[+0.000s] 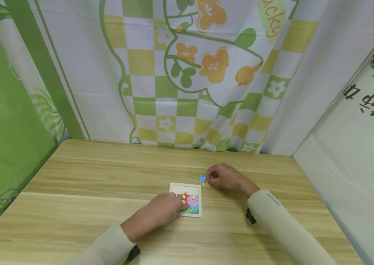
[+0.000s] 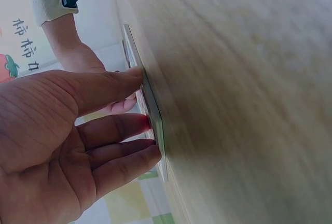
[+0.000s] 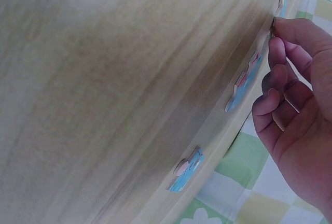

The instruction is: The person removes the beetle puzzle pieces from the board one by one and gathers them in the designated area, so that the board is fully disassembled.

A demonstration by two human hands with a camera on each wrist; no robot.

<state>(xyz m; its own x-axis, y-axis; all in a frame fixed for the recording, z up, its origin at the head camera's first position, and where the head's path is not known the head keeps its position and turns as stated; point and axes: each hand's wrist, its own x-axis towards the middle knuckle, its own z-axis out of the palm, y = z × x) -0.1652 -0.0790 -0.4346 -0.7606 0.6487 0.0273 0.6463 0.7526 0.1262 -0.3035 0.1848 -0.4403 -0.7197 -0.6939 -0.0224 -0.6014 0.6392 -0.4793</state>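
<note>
In the head view a square wooden puzzle frame lies on the table, its lower part filled with a pink cartoon face on red, blue and green. My left hand rests on it from the left. The left wrist view has those fairly straight fingers pressing on the puzzle, the thumb at its rim. Beyond the frame's far right corner, my right hand pinches a small puzzle piece between thumb and forefinger, mostly hidden by the fingertips. Right beside these fingertips is a blue puzzle piece.
Several loose blue pieces lie along the table in the right wrist view, including a nearer piece and a middle piece. A patterned curtain hangs behind the wooden table, with a green panel on the left.
</note>
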